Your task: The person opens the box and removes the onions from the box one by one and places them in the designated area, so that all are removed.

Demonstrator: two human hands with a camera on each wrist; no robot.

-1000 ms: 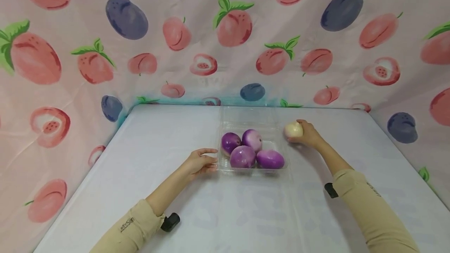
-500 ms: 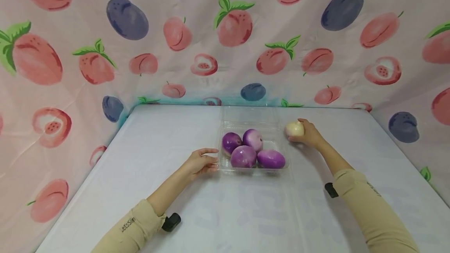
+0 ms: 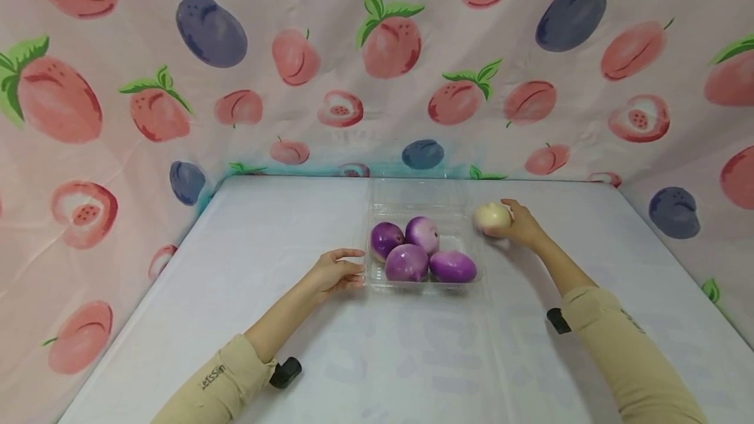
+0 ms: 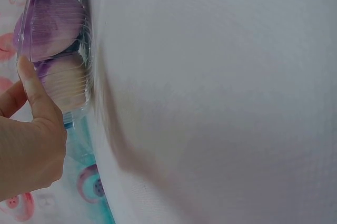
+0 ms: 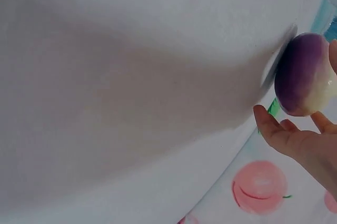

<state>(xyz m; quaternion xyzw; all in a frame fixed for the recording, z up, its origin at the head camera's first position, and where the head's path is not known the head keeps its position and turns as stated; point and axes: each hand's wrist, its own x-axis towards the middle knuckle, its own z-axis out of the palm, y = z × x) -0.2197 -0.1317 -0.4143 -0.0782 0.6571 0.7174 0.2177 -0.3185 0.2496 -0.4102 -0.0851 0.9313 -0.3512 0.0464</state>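
On the table stands a clear plastic clamshell box (image 3: 377, 279), its lid (image 3: 418, 192) folded back, with several purple onions (image 3: 408, 262) inside. The fingertips of my left hand (image 3: 332, 275) touch the box's left side, fingers mostly straight; in the left wrist view, one finger of that hand (image 4: 31, 145) meets the box wall. To the right of the box is a cream-topped purple onion (image 3: 492, 219). My right hand (image 3: 523, 226) is at this onion's right side, fingers spread. In the right wrist view, the onion (image 5: 300, 74) appears at or just above the table, some fingers extended away from it.
A white cloth covers the table (image 3: 412, 352). Behind it and along both sides hangs a fruit-printed curtain (image 3: 377, 116). Black wrist devices (image 3: 286, 372) are strapped beneath both sleeves.
The right hand has drawn slightly to the right and loosened around the cream-topped onion, leaving more of it visible. The left hand, the box and the onions inside stay put.
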